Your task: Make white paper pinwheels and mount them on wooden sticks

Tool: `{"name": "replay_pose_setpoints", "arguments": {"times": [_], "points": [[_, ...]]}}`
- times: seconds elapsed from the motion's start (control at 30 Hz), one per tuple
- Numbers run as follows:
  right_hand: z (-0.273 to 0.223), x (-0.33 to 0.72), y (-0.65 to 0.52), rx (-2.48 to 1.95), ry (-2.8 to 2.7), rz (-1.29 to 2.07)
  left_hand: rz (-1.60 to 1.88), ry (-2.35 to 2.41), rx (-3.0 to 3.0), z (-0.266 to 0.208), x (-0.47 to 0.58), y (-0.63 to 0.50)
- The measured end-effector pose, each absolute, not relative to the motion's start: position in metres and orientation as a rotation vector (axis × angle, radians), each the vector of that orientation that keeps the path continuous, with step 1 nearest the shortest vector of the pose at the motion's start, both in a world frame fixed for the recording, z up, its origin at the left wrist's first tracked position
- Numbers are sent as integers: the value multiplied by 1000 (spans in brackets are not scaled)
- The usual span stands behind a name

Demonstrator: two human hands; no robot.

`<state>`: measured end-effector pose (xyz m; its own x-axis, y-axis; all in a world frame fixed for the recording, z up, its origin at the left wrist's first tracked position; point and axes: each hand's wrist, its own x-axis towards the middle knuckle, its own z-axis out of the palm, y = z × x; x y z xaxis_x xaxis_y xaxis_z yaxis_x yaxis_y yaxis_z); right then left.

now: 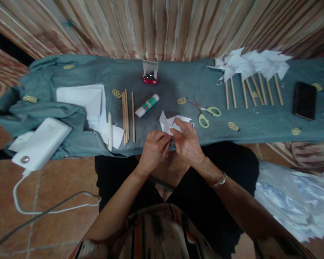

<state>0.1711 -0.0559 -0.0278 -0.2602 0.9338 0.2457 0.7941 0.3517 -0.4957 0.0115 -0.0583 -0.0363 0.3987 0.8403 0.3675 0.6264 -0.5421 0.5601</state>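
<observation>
A white paper pinwheel (166, 123) with folded blades lies at the table's front edge, between my two hands. My left hand (156, 147) is closed, its fingertips pinching the near side of the paper. From the other side my right hand (187, 144) curls over the pinwheel, thumb and fingers pressed on its blades. Whatever sits at the paper's centre is hidden by my fingers. Just right of my hands lie scissors (203, 111) with light green handles, slightly spread. A glue stick (147, 105) with a green and white label rests to the upper left.
Several wooden sticks (126, 118) and a white pen-like tool (109, 131) lie left, near stacked paper (79, 97) and a white power bank (41, 144). A red box (150, 77) holds small metal pieces. Finished pinwheels (255, 64) on sticks and a phone (304, 100) lie right.
</observation>
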Motion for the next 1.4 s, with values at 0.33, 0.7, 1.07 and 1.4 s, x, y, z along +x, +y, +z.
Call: {"name": "replay_pose_setpoints", "arguments": {"times": [0.33,0.7,1.07,1.4], "points": [[-19,185,-56,-1411,-1998,347,888,1310,2349,-35,13,-58],[-22,211,-27,-1510,-1881,443,800,1281,2536,-36,3,-47],[-12,213,-46,-1747,-1750,632,803,1254,2581,-19,-5,-38],[-15,216,-38,-1721,-1835,438,701,1190,2590,-25,15,-55]]}}
